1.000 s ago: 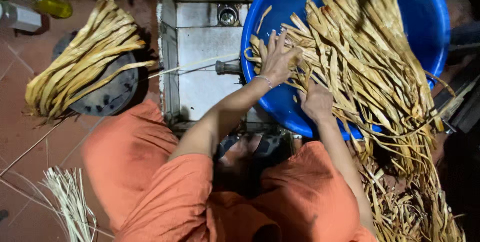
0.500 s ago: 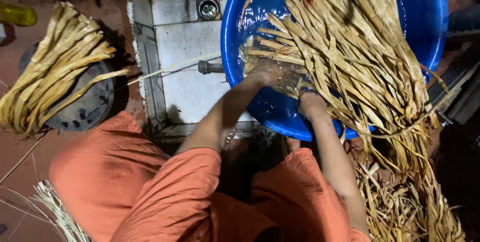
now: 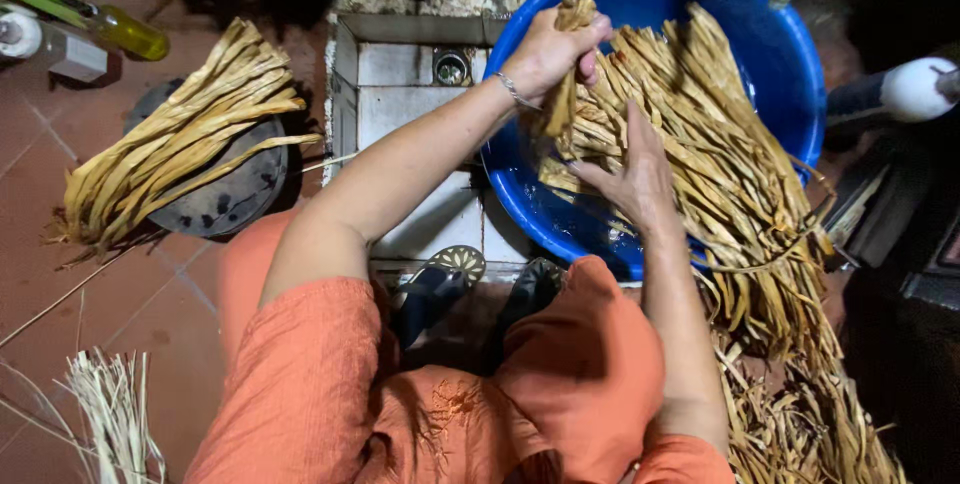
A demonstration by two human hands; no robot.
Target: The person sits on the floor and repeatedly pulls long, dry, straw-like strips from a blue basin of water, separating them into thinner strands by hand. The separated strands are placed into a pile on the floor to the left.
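Above the blue tub (image 3: 780, 94), left hand (image 3: 545, 49) clenches a strip bundle (image 3: 563, 74) hanging downward; right hand (image 3: 630, 169), flat and released, lies just below it.

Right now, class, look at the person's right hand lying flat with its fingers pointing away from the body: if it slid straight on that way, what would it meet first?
The right hand would run into the pile of tan strips in the blue tub; its fingers already rest on it. Depth is hard to judge.

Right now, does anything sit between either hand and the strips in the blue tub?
Nothing visible does. The left hand is shut on a strip bundle lifted over the tub; the right hand lies open, flat on the strips.
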